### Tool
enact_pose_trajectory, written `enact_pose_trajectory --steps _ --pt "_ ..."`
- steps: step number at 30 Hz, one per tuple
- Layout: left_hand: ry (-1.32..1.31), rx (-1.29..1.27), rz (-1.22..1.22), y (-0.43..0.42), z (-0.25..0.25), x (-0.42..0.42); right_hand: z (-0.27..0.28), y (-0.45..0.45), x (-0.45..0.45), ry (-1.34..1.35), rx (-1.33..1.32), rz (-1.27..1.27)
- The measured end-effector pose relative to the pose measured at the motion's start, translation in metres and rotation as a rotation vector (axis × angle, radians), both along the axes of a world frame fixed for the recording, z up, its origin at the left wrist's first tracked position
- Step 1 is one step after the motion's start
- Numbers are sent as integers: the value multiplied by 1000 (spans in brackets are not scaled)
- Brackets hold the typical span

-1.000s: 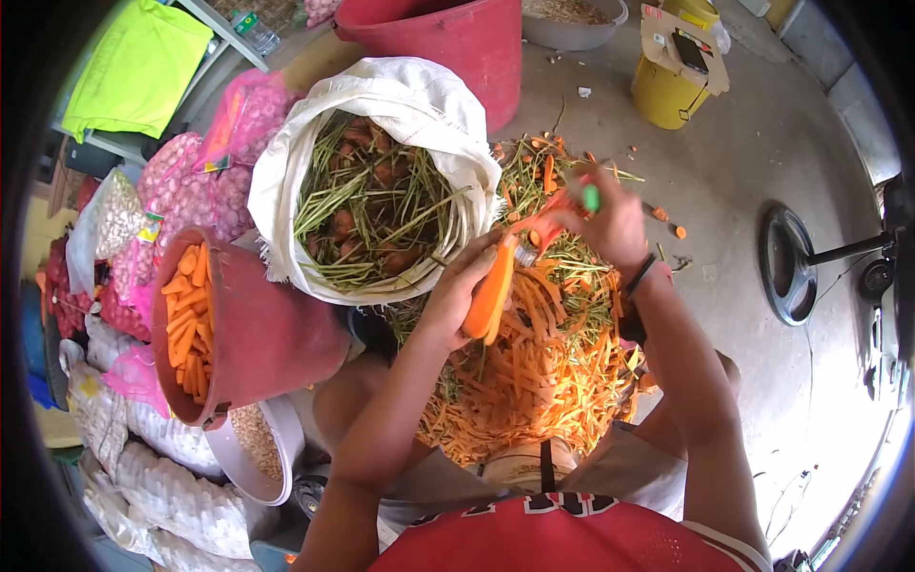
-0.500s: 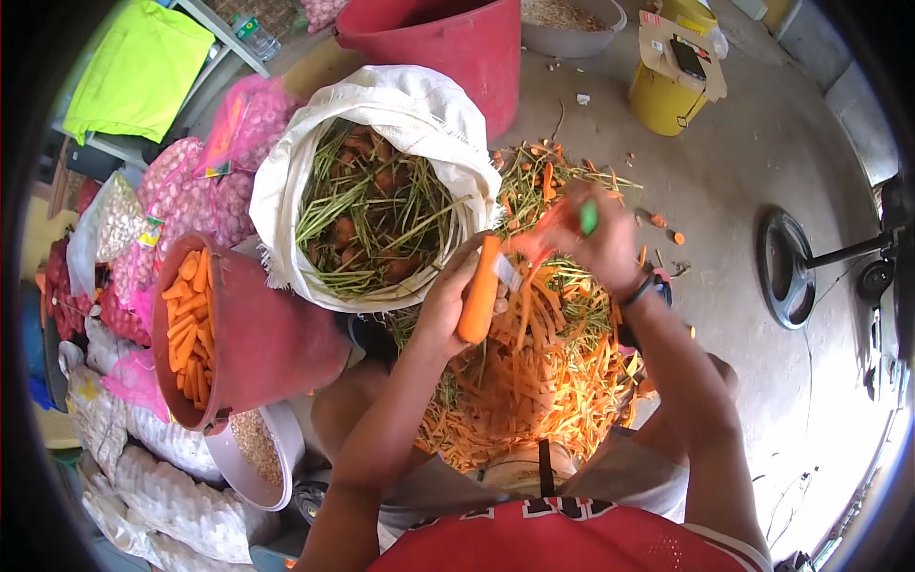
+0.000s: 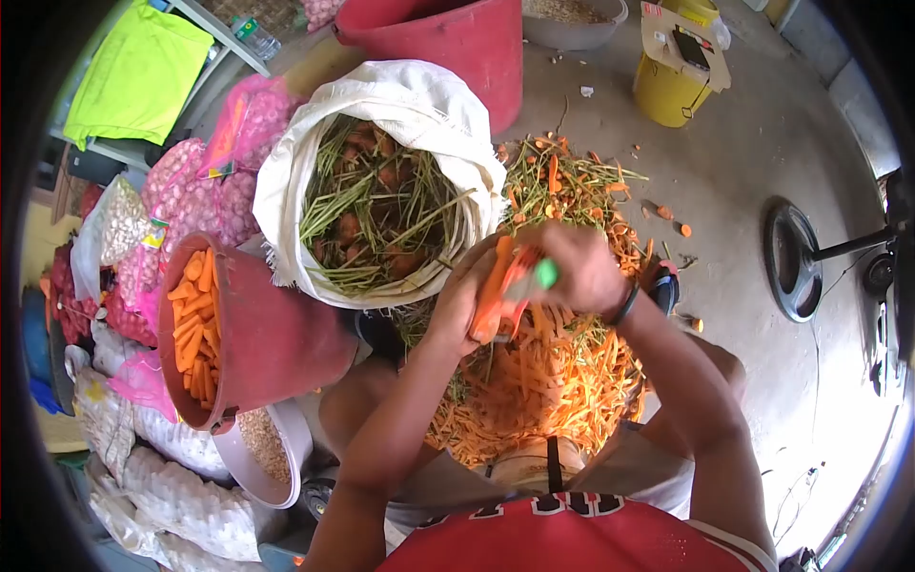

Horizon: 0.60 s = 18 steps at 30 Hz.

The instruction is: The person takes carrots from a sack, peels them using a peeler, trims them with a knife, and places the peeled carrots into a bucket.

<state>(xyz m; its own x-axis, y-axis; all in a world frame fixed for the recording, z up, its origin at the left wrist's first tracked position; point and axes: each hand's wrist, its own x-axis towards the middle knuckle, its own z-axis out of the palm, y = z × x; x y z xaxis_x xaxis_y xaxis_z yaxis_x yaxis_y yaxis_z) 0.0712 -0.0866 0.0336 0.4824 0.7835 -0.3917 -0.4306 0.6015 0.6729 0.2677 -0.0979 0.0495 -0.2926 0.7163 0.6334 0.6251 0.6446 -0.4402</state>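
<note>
My left hand (image 3: 457,303) is closed around an orange carrot (image 3: 488,311), held at a slant above a heap of carrot peelings (image 3: 534,396). My right hand (image 3: 593,270) grips a peeler (image 3: 544,275) with a green part showing; motion smears the tool. The peeler lies against or right over the carrot, so its blade cannot be made out. Just beyond my hands a white sack (image 3: 427,81) with a rolled rim holds unpeeled carrots and green stalks. To the left, a tilted red bucket (image 3: 291,334) contains peeled carrots (image 3: 196,329).
A second red bucket (image 3: 443,57) stands behind the sack. Pink net bags of garlic (image 3: 229,205) crowd the left, beside a pale basin (image 3: 295,443). A yellow bucket (image 3: 664,92) with a phone on its lid is at back right. A round black base (image 3: 793,262) stands right.
The peeler has come down and left from beside the carrot to over it, along with my right hand. My left hand keeps hold of the carrot. The view has shifted slightly.
</note>
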Motion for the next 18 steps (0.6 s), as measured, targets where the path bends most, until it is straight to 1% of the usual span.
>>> enact_pose_trajectory --steps 1,3,4,5,7,8,9,11,12,15,17,18 --pt "6 9 -65 -1 0 -3 -5 9 13 61 -23 -59" --pt "10 37 -192 1 3 -13 -1 24 38 137 -51 -319" --pt "63 37 -111 -2 5 -7 1 24 39 185 -99 -386" --pt "-5 37 -110 2 3 -8 3 23 39 236 -143 -452" --pt "-138 30 -107 9 -1 -12 -3 11 18 348 -225 -219" --pt "-6 36 -13 9 1 -6 -8 1 4 212 -154 -120" --pt "15 43 4 8 2 -2 -1 -1 -8 91 -10 30" --pt "64 43 31 2 2 -1 4 -1 -6 28 0 -1" --pt "62 30 -1 -4 7 -3 -1 6 6 51 -7 -113" --pt "23 91 -132 2 -5 -12 2 28 43 125 -5 -508" --pt "-65 59 -123 9 -4 -12 4 20 38 310 -249 -437" --pt "-108 38 -116 11 -4 -11 2 10 23 262 -196 -280"
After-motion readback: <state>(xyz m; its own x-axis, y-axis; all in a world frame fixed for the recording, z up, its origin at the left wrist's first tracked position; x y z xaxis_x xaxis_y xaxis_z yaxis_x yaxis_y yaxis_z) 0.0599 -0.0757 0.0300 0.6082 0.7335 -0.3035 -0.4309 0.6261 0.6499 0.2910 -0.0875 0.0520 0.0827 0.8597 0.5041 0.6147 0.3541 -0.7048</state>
